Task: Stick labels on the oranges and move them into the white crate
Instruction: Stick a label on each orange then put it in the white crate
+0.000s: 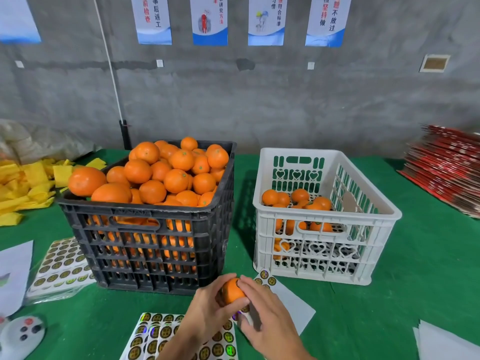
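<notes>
My left hand [207,305] grips an orange [232,291] just above the green table, in front of the black crate. My right hand [265,310] touches the top of that orange with its fingertips, where a dark round label edge shows. The black crate [145,245] is heaped with oranges. To its right stands the white crate [324,245] with several oranges lying at its bottom. Sheets of round gold label stickers [153,333] lie under my hands.
More sticker sheets [62,263] lie left of the black crate. Yellow foam sleeves [28,185] pile at the far left, red flat cartons [446,170] at the far right. White backing paper [293,305] lies under my right hand; a round grey device [20,336] sits bottom left.
</notes>
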